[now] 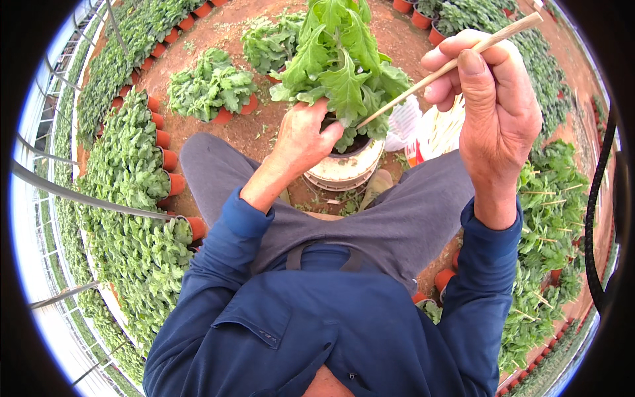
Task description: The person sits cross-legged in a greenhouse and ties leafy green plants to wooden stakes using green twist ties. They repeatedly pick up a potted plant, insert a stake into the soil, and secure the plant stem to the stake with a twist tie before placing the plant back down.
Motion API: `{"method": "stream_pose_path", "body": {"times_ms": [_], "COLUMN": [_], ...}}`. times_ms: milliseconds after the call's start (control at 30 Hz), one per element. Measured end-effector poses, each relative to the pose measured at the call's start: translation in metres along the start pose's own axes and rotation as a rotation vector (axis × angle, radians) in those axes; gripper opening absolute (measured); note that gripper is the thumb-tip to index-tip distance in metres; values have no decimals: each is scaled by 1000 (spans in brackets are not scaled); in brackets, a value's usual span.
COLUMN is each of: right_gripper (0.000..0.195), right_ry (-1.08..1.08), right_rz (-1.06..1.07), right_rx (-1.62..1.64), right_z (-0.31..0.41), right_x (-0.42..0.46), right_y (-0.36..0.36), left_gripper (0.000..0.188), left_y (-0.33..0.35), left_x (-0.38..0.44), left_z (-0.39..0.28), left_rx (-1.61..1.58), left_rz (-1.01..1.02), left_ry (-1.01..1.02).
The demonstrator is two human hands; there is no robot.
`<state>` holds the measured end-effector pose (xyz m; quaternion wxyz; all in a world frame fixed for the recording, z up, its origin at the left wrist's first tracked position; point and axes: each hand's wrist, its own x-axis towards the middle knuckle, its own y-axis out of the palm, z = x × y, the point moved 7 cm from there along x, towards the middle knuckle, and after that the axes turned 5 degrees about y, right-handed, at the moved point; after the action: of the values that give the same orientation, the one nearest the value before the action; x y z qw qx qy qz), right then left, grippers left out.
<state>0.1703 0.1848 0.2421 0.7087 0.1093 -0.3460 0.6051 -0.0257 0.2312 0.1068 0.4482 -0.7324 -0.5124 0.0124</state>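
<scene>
A tall, leafy green plant (342, 64), probably a chrysanthemum, stands in a dark pot on an upturned whitish bucket (342, 171) between my knees. My left hand (307, 131) grips its lower foliage at the near left side, the thumb bent inward and the fingertips hidden by leaves. Raised at the right, my right hand (488, 94) pinches a thin wooden stake (426, 81) between thumb and fingers. The stake slants down to the left, its narrow tip among the low leaves near the pot rim. Whether the tip touches anything, I cannot tell.
Behind my right knee, a white container (439, 131) holds many pale sticks beside crumpled white plastic (403, 121). Potted plants (213, 87) sit on the reddish soil ahead. Dense rows of pots (124, 173) line the left. Staked plants (548, 208) stand at right.
</scene>
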Motion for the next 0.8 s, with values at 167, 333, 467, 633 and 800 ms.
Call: {"method": "stream_pose_path", "body": {"times_ms": [167, 333, 467, 633, 800], "right_gripper": [18, 15, 13, 8, 7], "right_ry": [46, 21, 26, 127, 151], "right_rz": [121, 160, 220, 165, 198], "right_rx": [177, 115, -22, 18, -3], "right_z": [12, 12, -4, -35, -49], "right_x": [13, 17, 12, 2, 3], "right_y": [33, 59, 76, 90, 90], "left_gripper": [29, 33, 32, 34, 35], "left_y": [-7, -19, -20, -16, -23], "left_x": [-1, 1, 0, -2, -1], "left_z": [18, 22, 24, 33, 23], "left_rx": [-193, -173, -214, -353, -274], "left_rz": [192, 207, 227, 157, 183], "left_ry": [-207, -235, -276, -210, -201]}}
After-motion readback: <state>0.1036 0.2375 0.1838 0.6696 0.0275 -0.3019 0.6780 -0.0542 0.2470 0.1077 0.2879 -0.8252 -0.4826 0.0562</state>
